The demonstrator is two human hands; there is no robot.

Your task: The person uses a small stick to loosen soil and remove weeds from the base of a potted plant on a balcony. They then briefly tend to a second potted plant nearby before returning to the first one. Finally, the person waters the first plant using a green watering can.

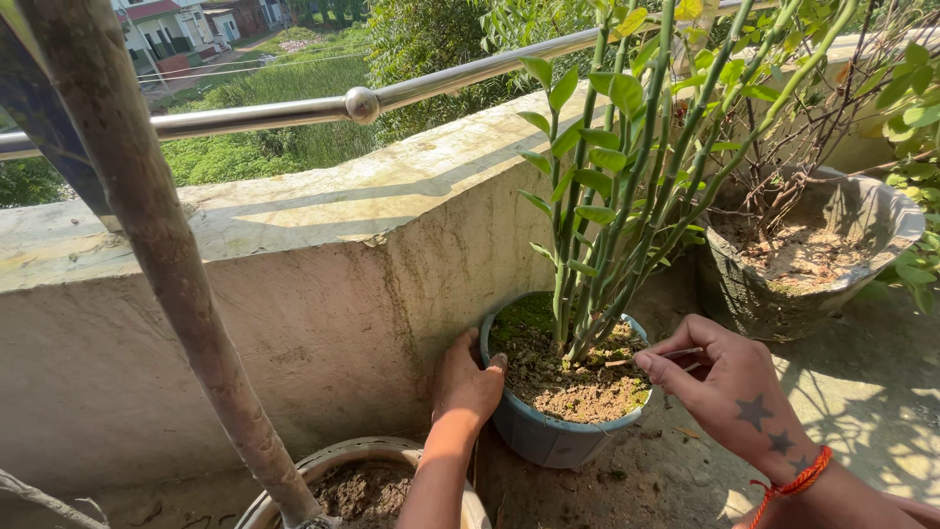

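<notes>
A thin stick (676, 354) is pinched between the thumb and fingertips of the right hand (729, 392), its free end pointing left over the soil (573, 377) of a blue pot (548, 436). The stick is held just above the soil surface, near the base of the green stems (597, 245); whether its tip touches the soil cannot be told. The right hand is closed on the stick and is positioned at the pot's right rim; a star tattoo is seen on its back and a red thread (798, 480) is tied at the wrist. The left hand (468, 382) is laid against the pot's left wall, fingers curled over the rim, thumb on the soil edge. The pot is set on the concrete floor against a parapet wall (323, 294) topped by a steel rail (362, 104). A larger grey pot (783, 304) is located behind right. A third pot (362, 460) with a thick trunk (166, 255) is located front left.
</notes>
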